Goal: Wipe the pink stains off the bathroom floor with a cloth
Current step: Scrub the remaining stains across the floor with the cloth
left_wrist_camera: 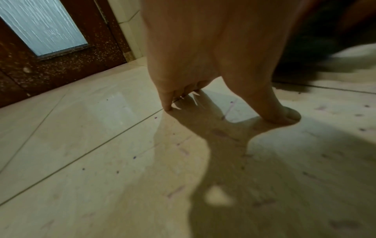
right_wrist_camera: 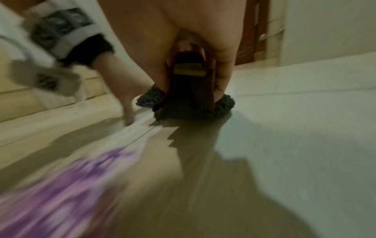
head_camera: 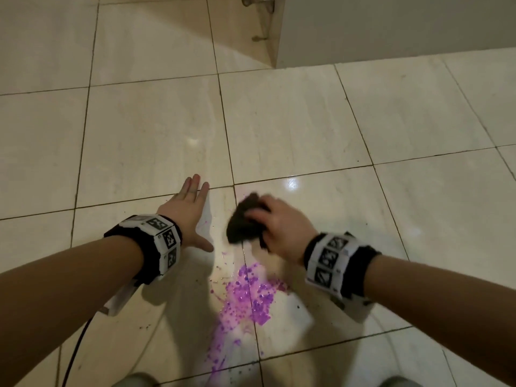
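Observation:
A pink-purple stain [head_camera: 245,297] spreads over the cream tiled floor [head_camera: 293,121], near the bottom centre of the head view. My right hand [head_camera: 276,222] grips a dark fuzzy cloth [head_camera: 243,219] and holds it against the floor just beyond the stain; the hand is motion-blurred. In the right wrist view the cloth [right_wrist_camera: 193,111] bunches under my fingers and the stain [right_wrist_camera: 67,185] smears across the lower left. My left hand [head_camera: 190,208] is flat, its fingers straight and spread, pressing on the tile left of the cloth. Its fingertips [left_wrist_camera: 167,107] touch the floor.
A white wall corner [head_camera: 363,26] rises at the top right, with a metal fitting [head_camera: 257,1] beside it. A dark brown door with a frosted pane [left_wrist_camera: 40,25] stands beyond my left hand. Small purple specks [left_wrist_camera: 134,157] dot nearby tiles. A black cable [head_camera: 75,350] trails from my left wrist.

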Available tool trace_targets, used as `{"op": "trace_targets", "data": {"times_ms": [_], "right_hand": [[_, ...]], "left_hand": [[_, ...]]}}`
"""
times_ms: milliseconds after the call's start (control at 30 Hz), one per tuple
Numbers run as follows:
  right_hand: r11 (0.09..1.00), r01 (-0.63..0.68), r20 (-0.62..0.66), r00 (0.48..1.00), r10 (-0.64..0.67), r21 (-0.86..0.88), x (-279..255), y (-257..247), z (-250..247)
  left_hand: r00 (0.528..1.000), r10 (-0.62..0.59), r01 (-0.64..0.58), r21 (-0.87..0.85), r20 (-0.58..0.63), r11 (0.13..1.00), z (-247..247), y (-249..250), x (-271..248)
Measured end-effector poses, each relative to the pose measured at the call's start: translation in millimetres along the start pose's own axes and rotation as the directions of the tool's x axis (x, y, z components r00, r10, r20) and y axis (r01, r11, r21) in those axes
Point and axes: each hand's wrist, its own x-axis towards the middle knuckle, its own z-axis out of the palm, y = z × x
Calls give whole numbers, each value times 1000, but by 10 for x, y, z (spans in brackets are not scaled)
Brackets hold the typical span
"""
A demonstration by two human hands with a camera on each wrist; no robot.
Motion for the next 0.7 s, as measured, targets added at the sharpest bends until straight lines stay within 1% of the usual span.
{"op": "trace_targets", "data": {"times_ms": [33, 67, 133, 200, 267, 300, 333, 367, 400, 433, 467, 500, 533, 567, 633, 700], "right_hand": [[998, -56, -79, 995, 55, -7, 130, 34, -73], [994, -110, -116, 988, 106, -25, 259, 78, -136], [981, -186, -75, 980, 182, -56, 471, 138, -195], [981, -169, -22, 986, 168, -92, 567, 151, -170], [988, -104, 17, 994, 107, -118, 540, 149, -113], [993, -69, 8, 997, 70, -100, 489, 168, -97], [997, -44, -34, 999, 41, -68, 427, 205, -103], [999, -36, -112, 993, 32, -28, 362, 262, -125], [999, -44, -201, 979, 43, -1, 294, 341, -164], [997, -74, -258, 964, 70, -4, 227, 448, -201], [990, -132, -259, 959, 117, -43, 159, 572, -231], [973, -202, -205, 962, 178, -107, 91, 703, -240], [949, -255, -129, 964, 235, -182, 27, 820, -238], [928, -284, -60, 959, 278, -242, -27, 914, -227], [908, -305, 20, 946, 324, -287, -106, 1013, -199], [910, -319, 52, 937, 344, -265, -160, 1028, -179]], "left_hand": [[1000, -2, 2, -1, 0, 1000, 0, 4, -4], [1000, -2, 2, 2, -4, 1000, -4, 7, 0], [1000, 0, 0, 5, -6, 1000, -9, 7, 2], [1000, 0, 0, -4, -2, 1000, -18, 0, 5], [1000, 10, -10, -45, -9, 999, -45, -11, -9], [999, 32, -35, -73, -41, 997, -80, -9, -28], [992, 72, -82, -91, -106, 992, -123, -5, -48], [972, 131, -150, -88, -195, 985, -180, 14, -75], [936, 201, -227, -60, -289, 972, -238, 44, -90], [890, 273, -299, -16, -365, 954, -306, 92, -95], [846, 338, -357, 33, -412, 934, -373, 158, -72], [812, 395, -401, 82, -429, 912, -434, 243, -24], [796, 441, -426, 135, -414, 895, -485, 338, 51], [801, 468, -430, 185, -373, 884, -524, 436, 138], [846, 462, -406, 242, -264, 881, -585, 587, 292], [887, 411, -378, 178, -209, 908, -630, 649, 381]]}}
